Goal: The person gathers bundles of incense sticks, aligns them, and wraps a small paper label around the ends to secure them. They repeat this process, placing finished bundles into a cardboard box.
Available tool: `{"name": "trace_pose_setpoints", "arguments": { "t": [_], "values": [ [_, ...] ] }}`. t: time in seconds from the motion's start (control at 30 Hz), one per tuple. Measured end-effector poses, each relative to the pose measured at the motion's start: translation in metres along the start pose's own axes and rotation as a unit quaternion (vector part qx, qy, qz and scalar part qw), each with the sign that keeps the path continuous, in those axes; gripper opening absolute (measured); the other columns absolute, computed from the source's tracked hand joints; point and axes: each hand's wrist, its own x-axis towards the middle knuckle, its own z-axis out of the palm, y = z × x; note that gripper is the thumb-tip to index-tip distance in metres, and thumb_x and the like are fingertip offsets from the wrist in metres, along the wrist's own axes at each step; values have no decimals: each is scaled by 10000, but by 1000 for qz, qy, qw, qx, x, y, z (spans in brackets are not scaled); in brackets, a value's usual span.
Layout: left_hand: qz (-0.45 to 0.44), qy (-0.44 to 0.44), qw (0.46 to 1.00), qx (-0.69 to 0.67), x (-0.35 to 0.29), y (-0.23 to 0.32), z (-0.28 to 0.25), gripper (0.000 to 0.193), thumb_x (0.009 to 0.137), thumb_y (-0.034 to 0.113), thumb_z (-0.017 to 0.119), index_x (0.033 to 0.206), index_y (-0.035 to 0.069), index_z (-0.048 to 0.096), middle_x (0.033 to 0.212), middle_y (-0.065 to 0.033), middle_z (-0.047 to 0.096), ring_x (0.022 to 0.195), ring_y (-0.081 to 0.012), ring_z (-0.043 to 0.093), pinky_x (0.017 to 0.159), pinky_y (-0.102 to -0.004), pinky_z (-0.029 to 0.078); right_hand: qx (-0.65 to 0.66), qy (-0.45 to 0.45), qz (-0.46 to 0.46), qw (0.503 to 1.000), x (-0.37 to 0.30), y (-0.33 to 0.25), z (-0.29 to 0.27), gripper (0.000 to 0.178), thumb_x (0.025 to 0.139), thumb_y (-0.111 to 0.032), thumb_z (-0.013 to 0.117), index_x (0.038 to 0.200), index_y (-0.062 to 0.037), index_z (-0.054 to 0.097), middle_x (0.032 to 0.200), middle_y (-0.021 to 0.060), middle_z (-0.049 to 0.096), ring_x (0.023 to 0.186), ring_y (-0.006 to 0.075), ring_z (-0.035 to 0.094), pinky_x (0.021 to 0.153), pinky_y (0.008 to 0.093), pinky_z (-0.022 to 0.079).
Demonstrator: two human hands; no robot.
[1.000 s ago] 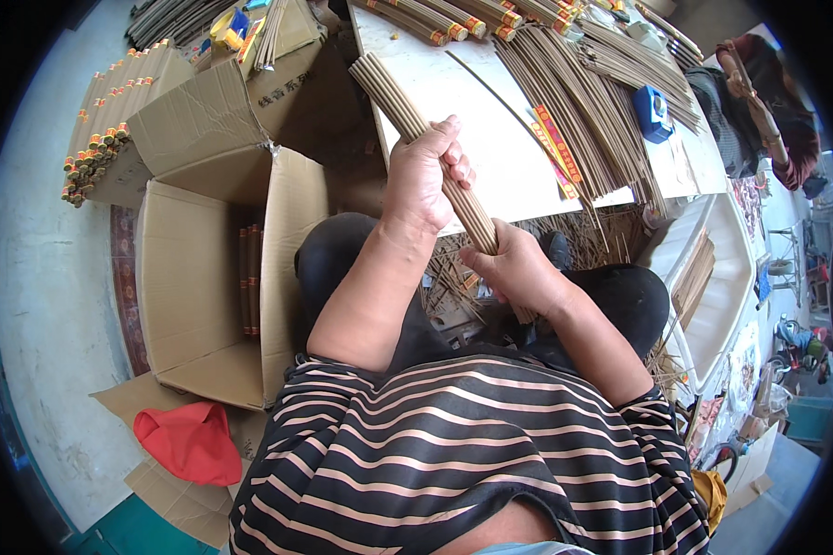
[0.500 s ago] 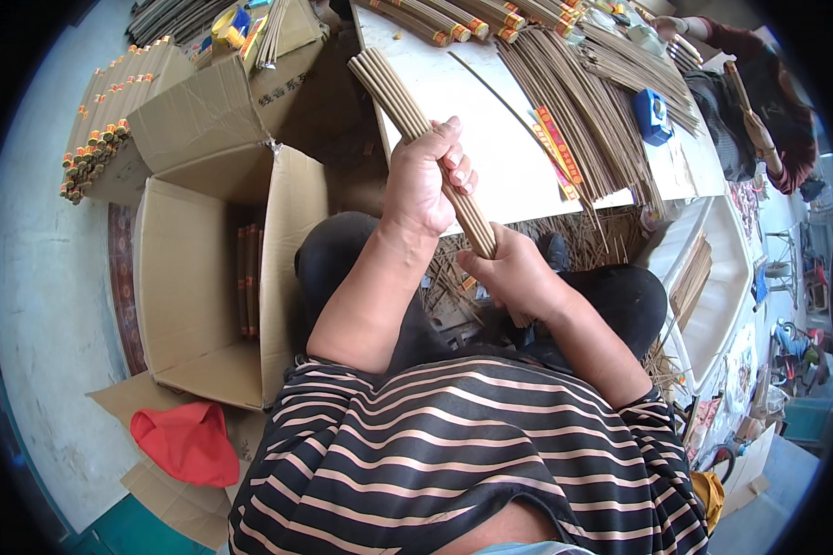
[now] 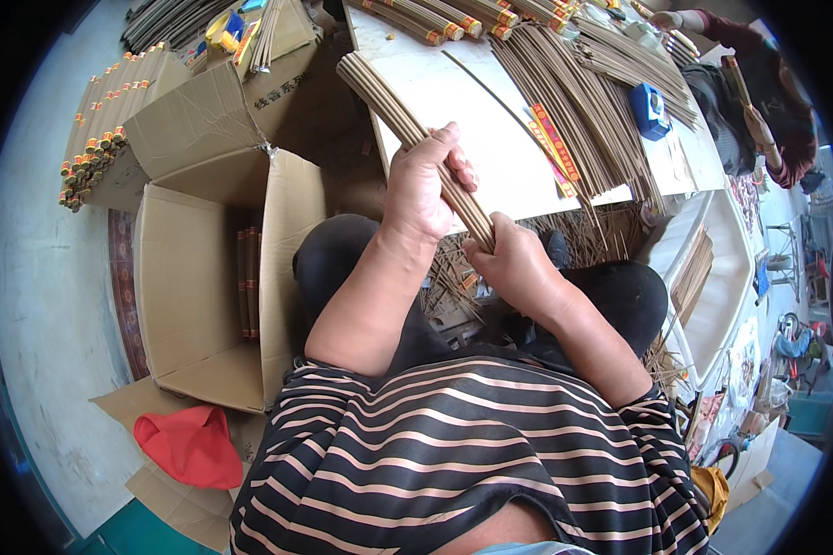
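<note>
A bundle of brown incense sticks (image 3: 379,91) slants from upper left to lower right across my lap, its far end over the edge of the white table (image 3: 416,69). Around its middle wraps my left hand (image 3: 426,180), thumb lying along the sticks. My right hand (image 3: 518,265) grips the near end, which is partly hidden by the fingers. Loose incense sticks (image 3: 565,102) lie on the table to the right, with a red and yellow paper label strip (image 3: 553,148) on them. Bundles with red and yellow bands (image 3: 426,18) rest at the table's far edge.
An open cardboard box (image 3: 204,287) stands at my left, with dark bundles inside. Stacked banded bundles (image 3: 111,120) lie beyond it. A blue tape dispenser (image 3: 651,111) sits on the table. At right are a white tub (image 3: 713,287) and another person (image 3: 768,102) holding sticks.
The bundle's far end has shifted slightly left and its sticks have fanned apart a little. Both hands keep their grip, with the right hand slightly higher.
</note>
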Motion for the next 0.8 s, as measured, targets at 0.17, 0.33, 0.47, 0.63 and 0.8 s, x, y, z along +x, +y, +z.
{"name": "trace_pose_setpoints", "arguments": {
  "t": [0.17, 0.33, 0.47, 0.63, 0.8],
  "values": [
    [-8, 16, 1000, -26, -1, -11, 0, 238, 868, 231, 587, 684, 126, 479, 586, -1, 480, 534, -132, 467, 539, -274, 404, -52, 23, -5, 998, 4, 3, 4, 257, 815, -194, 572, 808, 38, 462, 734, 281, 583, 758, 438, 581, 669, 468, 463],
    [-5, -27, 998, -56, -1, -6, -3, 307, 889, 262, 562, 633, 129, 458, 541, 22, 444, 472, -103, 425, 475, -252, 370, -30, 23, -32, 999, 5, 2, 4, 258, 805, -193, 597, 806, 36, 478, 689, 248, 588, 676, 401, 595, 604, 435, 474],
    [12, -38, 997, -58, -4, 6, 1, 348, 896, 266, 553, 596, 144, 424, 504, 43, 399, 415, -78, 367, 420, -238, 323, 143, -150, 99, 973, -2, -19, -26, 257, 801, -204, 633, 824, 19, 509, 600, 106, 570, 489, 203, 564, 466, 320, 455],
    [75, 16, 997, -18, 2, 31, -7, 407, 883, 304, 569, 551, 168, 376, 481, 53, 354, 412, -76, 343, 423, -243, 313, 161, -259, 93, 948, -18, 21, -39, 330, 808, -238, 674, 965, 20, 542, 640, 13, 529, 468, 75, 465, 443, 206, 413],
    [87, 9, 990, -108, 12, 51, -31, 390, 896, 272, 558, 569, 154, 380, 505, 37, 378, 416, -81, 359, 421, -240, 312, 142, -130, 67, 979, -16, 52, -99, 183, 802, -163, 669, 850, 2, 605, 685, 43, 600, 565, 84, 550, 505, 217, 445]
  ]
}}
